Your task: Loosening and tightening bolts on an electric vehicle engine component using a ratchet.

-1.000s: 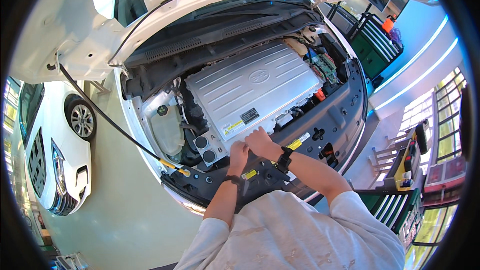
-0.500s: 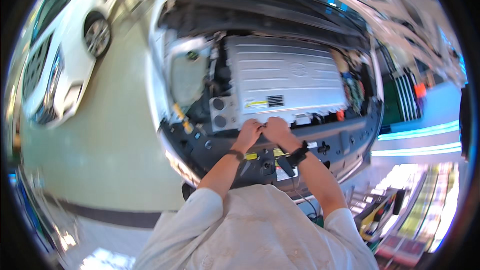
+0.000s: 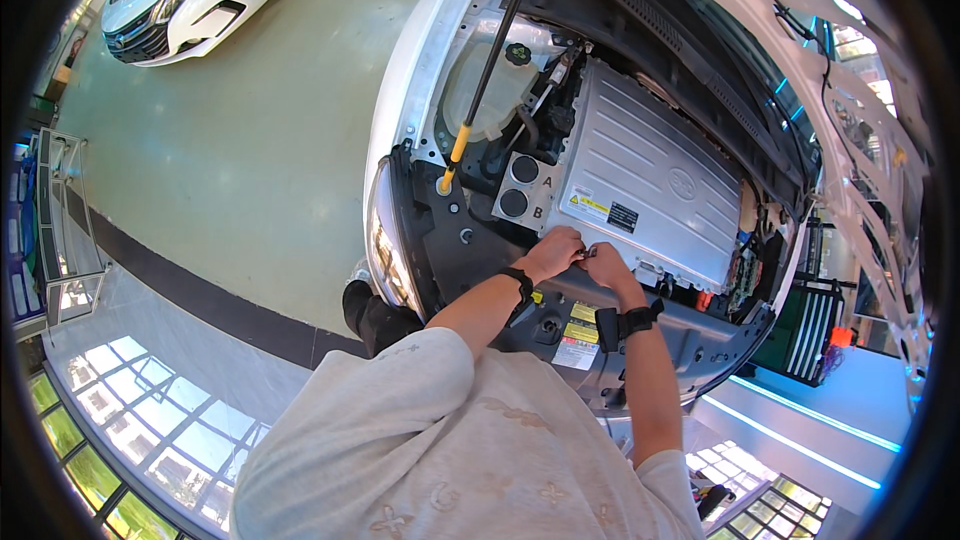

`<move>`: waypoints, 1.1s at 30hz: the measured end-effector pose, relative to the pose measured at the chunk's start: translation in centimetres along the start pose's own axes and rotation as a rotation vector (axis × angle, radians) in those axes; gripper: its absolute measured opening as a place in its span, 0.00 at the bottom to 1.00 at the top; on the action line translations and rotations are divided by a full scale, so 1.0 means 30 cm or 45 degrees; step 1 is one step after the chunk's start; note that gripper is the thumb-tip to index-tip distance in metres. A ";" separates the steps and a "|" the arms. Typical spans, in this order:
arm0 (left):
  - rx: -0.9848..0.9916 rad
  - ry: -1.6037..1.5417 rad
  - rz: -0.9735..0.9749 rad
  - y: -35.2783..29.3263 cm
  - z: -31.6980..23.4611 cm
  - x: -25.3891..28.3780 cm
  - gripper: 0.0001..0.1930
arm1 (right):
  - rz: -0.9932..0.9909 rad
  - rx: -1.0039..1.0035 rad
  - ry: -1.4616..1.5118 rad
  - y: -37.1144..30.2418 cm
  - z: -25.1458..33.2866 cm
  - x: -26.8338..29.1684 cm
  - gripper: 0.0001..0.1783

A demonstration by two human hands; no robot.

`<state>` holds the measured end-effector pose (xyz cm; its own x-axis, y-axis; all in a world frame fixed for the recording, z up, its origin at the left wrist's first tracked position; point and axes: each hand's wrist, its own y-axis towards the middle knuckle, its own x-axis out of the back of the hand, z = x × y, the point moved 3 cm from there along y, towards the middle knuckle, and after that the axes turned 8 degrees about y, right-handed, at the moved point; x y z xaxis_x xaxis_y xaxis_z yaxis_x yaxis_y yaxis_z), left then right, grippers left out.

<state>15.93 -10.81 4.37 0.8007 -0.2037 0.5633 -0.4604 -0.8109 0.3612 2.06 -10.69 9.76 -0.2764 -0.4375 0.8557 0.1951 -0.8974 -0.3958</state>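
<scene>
Both hands meet at the front edge of a large ribbed silver metal box (image 3: 650, 160) in a car's open engine bay. My left hand (image 3: 555, 252) is closed, its fingertips pinched together beside the box's near left corner. Close against it, my right hand (image 3: 606, 267) is closed too, fingers bent inward. A small dark bit shows between the fingertips, too small to name. Left of the hands is a silver plate with two round black ports (image 3: 514, 203). A black front cover panel (image 3: 480, 265) runs below my wrists, with yellow and white labels (image 3: 577, 337) on it.
A black and yellow prop rod (image 3: 462, 140) rises from the panel's left side, near a translucent reservoir (image 3: 475, 90) with a black cap. The raised white hood (image 3: 850, 140) arches at the right. Another white car (image 3: 215, 10) stands at the far left; a metal rack (image 3: 65, 200) is at the left.
My view has turned, so the engine bay now appears tilted and farther right. Both hands stay together at the box's front edge, their fingers shifted slightly.
</scene>
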 end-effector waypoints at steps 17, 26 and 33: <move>-0.003 -0.003 0.000 -0.009 0.022 -0.040 0.07 | 0.483 -0.068 -0.545 0.056 0.171 0.093 0.15; -0.032 0.037 -0.042 0.008 0.010 -0.010 0.05 | 0.065 -0.494 0.091 0.017 0.040 0.005 0.21; -0.012 0.064 -0.069 -0.014 0.015 -0.036 0.04 | 0.168 -0.423 0.081 0.029 -0.006 -0.023 0.20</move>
<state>15.44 -10.51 3.27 0.8043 -0.1317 0.5794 -0.4209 -0.8146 0.3992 2.24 -11.19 8.78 -0.3292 -0.5442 0.7716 -0.0807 -0.7980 -0.5972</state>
